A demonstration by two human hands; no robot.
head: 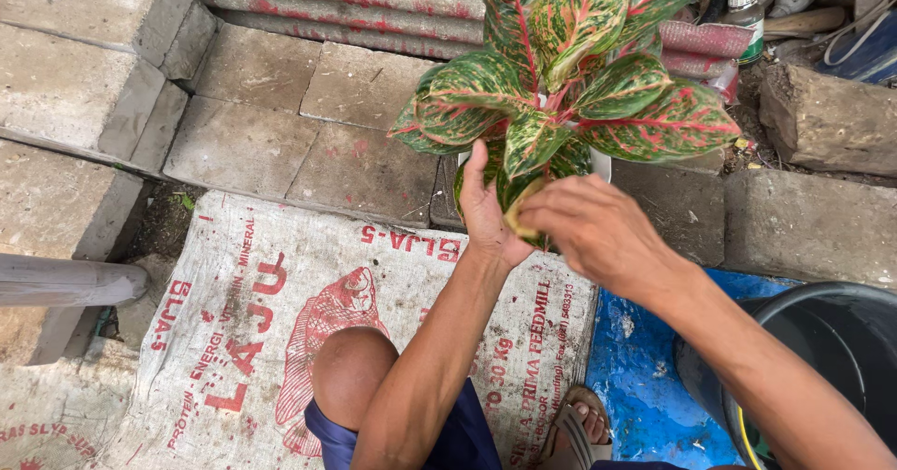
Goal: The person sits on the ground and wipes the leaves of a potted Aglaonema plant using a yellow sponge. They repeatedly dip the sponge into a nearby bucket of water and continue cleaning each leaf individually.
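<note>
A potted plant point(570, 68) with broad green leaves veined in red and pink stands on the paving in a white pot point(600, 163), mostly hidden by foliage. My left hand point(486, 213) reaches up under the lower leaves, palm against the plant's base, thumb raised. My right hand point(589, 227) comes in from the right, its fingers pinched on a yellowed leaf point(521, 210) low on the plant. Both forearms cross over my bare knee point(348, 372).
A printed white sack point(262, 330) lies spread on the ground below the plant. A black bucket point(822, 339) stands at the lower right on a blue sheet point(645, 377). Concrete pavers point(280, 115), grey blocks point(75, 49) and a bottle point(746, 17) surround the spot. My sandalled foot point(581, 428) rests nearby.
</note>
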